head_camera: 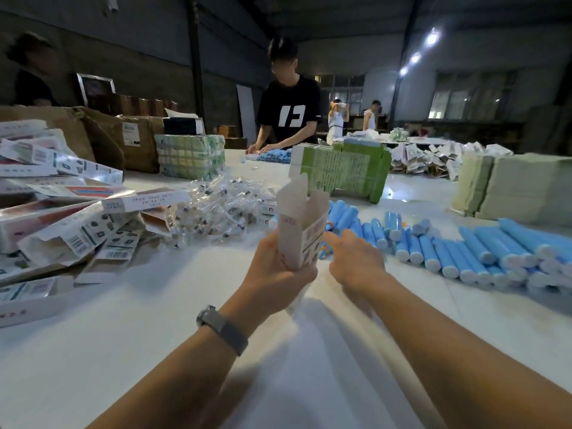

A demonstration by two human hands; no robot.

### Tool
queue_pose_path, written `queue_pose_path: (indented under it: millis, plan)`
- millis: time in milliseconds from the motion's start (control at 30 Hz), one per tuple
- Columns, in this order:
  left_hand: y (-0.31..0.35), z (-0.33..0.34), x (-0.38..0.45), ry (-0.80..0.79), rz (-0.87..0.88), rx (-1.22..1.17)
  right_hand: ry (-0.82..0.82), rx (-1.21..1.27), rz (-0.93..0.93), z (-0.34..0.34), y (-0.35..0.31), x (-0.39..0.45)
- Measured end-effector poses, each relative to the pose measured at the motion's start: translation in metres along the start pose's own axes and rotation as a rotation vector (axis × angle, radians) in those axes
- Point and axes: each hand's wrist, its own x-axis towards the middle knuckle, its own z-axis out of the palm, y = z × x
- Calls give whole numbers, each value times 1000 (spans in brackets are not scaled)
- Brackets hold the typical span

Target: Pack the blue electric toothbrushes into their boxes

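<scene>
- Left hand (275,267) grips the box (301,224) upright, long axis vertical, open flaps up.
- Right hand (356,258), fingers loose, reaches toward the toothbrushes (448,252) lying flat.

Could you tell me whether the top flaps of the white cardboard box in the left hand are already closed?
No, the white cardboard box gripped upright by the left hand has its top flaps standing open.
</scene>
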Motion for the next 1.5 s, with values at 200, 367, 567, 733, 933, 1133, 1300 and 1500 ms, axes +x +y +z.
queue_pose_path:
  millis: [200, 367, 567, 733, 933, 1133, 1300, 1500]
  plan:
    - [-11, -1, -4, -100, 163, 65, 35, -59, -24, -1, 3, 16]
    - [-14, -8, 0, -55, 258, 222, 279, -9, -164, -7, 9, 12]
    - [-16, -13, 6, 191, 372, 396, 607, 870, -255, -56, -14, -14]
    - [-24, -19, 9, 364, 291, 452, 658, 1217, -561, -106, -27, -52]
    - [-26, -17, 10, 333, 260, 508, 693, 1335, -659, -133, -36, -72]
    - [-31, -20, 12, 303, 250, 505, 704, 1015, -681, -115, -40, -70]
    - [-28, -17, 10, 320, 199, 456, 643, 847, -713, -91, -42, -70]
    - [-9, -17, 5, 138, -19, 243, 650, 755, -767, -86, -40, -67]
